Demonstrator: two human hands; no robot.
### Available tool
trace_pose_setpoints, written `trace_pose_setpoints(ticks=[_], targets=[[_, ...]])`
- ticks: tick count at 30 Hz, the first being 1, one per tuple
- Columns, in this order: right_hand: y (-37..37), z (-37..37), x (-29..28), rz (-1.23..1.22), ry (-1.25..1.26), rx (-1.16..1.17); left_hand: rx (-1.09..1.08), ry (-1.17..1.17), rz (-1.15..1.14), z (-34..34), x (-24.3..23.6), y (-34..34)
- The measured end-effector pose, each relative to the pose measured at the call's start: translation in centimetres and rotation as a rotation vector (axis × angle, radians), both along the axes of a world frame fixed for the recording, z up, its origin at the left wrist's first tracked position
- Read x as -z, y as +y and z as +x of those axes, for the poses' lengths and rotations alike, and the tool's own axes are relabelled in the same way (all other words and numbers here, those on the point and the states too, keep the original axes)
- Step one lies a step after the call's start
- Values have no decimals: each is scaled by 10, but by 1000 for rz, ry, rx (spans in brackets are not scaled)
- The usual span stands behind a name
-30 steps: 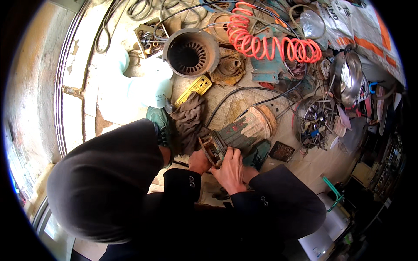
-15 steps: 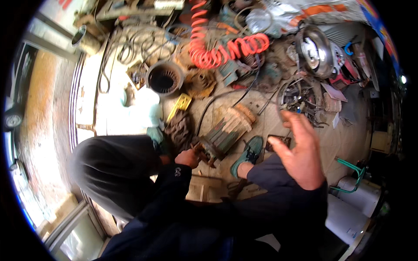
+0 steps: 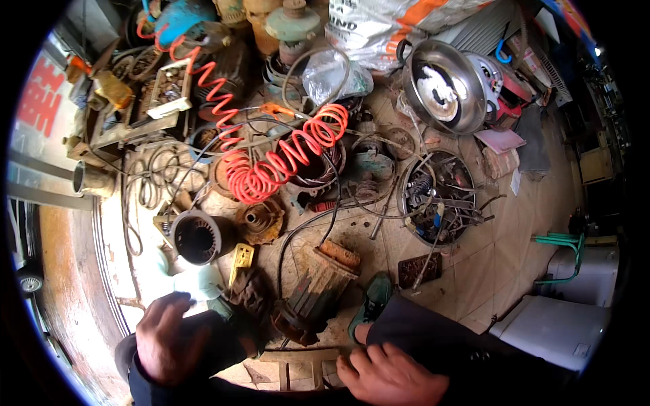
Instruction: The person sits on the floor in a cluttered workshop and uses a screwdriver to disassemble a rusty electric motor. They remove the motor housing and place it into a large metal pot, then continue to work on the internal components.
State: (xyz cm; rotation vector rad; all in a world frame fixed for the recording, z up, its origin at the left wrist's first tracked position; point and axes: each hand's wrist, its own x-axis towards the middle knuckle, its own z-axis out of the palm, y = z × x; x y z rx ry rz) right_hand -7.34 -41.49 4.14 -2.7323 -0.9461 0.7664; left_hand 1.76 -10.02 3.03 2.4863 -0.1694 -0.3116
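Observation:
My left hand (image 3: pixel 166 342) is raised over my left knee, its fingers loosely bent and apart with nothing seen in them. My right hand (image 3: pixel 389 375) lies by my right thigh, fingers slightly curled and spaced, holding nothing visible. Between my feet a rusty, ribbed motor housing (image 3: pixel 311 291) lies on its side on the tiles, apart from both hands. A brown block-like piece (image 3: pixel 338 256) sits at its far end. Beside the housing are a crumpled dark cloth (image 3: pixel 252 291) and a yellow plastic piece (image 3: pixel 242 259).
A hollow grey motor casing (image 3: pixel 196 237) and a rusty flanged part (image 3: pixel 259 220) stand ahead. Coiled red air hose (image 3: pixel 284 159) hangs above scattered parts. To the right are a basin of tools (image 3: pixel 440 196), a brown tray (image 3: pixel 418 271) and a steel bowl (image 3: pixel 447 88).
My left hand has let go of the housing's near end and moved left. My right hand has dropped from the raised position to my thigh. The view has tilted up.

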Motion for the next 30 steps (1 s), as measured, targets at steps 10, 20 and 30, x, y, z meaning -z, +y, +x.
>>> trace_pose_setpoints(ticks=[10,20,30], targets=[[-25,89,28,-12,6,155,213,210,242,68,28,-17],[4,3,-79,300,202,706,-33,143,-9,-58,-40,-4],[40,-31,-284,366,-57,1012,-61,122,18,-100,-272,1]])
